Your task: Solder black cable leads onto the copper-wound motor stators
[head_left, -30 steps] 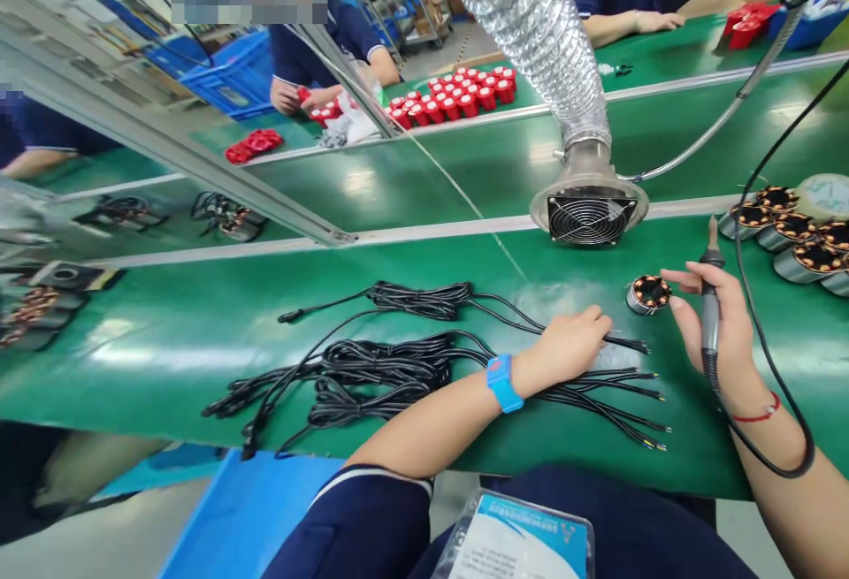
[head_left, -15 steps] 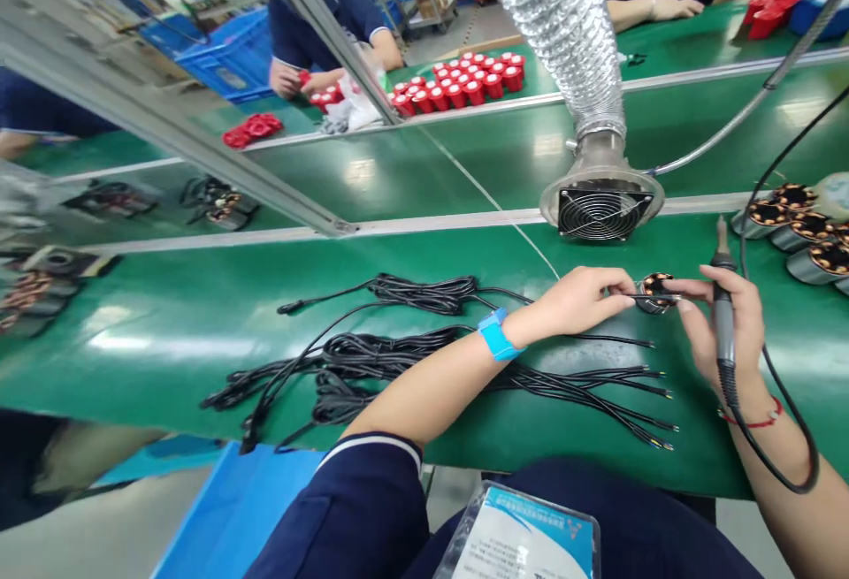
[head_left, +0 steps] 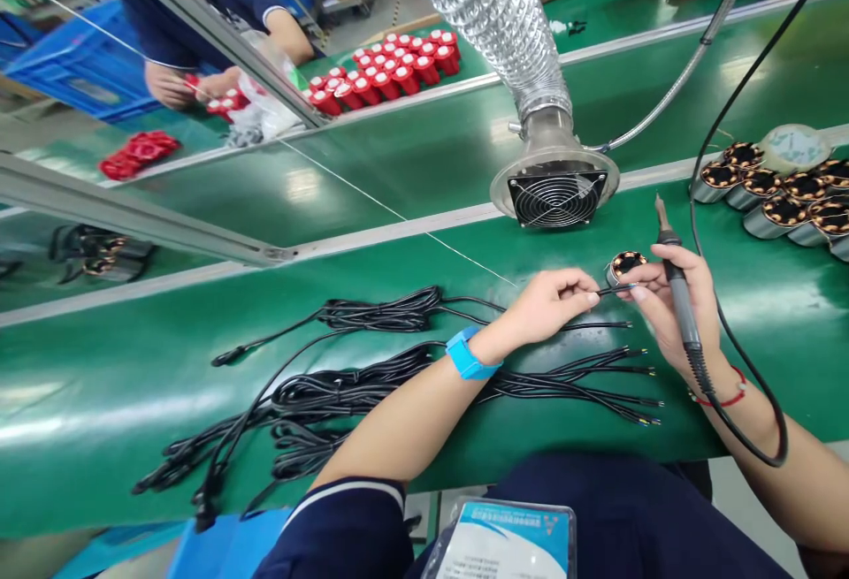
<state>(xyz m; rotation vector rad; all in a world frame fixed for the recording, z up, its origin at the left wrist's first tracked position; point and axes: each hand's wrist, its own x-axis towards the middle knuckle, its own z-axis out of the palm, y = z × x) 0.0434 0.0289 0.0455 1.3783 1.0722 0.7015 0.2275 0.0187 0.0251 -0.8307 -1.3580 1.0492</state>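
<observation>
My left hand pinches a black power cord close to its end, fingers closed. A soldering iron rests in my right hand, between thumb and forefinger, its tip pointing up and away from me. The fingertips of that same hand close around the cord's end. Just behind the fingertips a motor stator with copper windings stands on the green bench. Several bundled black cords lie beneath and left of my left arm, their stripped ends pointing right.
A fume extractor fan hangs from a silver duct beyond my hands. Several stators stand at the right with a tape roll on them. Across the divider, co-workers sit near red parts. The iron's cable loops by my right wrist.
The view has shifted right, so the bench things appear farther left. My right fingertips have come onto the cord's end, which my left hand still holds. The iron stays in my right hand.
</observation>
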